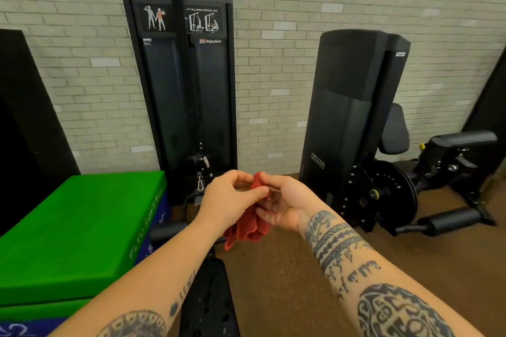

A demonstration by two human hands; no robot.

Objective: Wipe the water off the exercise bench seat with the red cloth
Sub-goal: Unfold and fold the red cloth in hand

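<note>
Near the middle of the frame, a person is holding a red cloth [250,223] up in the air with both hands. The left hand [228,198] is pinching the top of the cloth between thumb and fingers, a narrow grip. The right hand [284,204] is closing its fingertips on the same bunched top edge, palm turned inward. The rest of the cloth is hanging down crumpled between the two wrists. Below the hands, at the bottom centre, the black bench seat [209,301] is lying partly hidden by the left forearm; the cloth is hanging above it, not touching. A green foam box [79,230] is sitting at lower left, just beside the seat. A tall black weight machine [182,90] is standing against the brick wall [273,63] behind.
</note>
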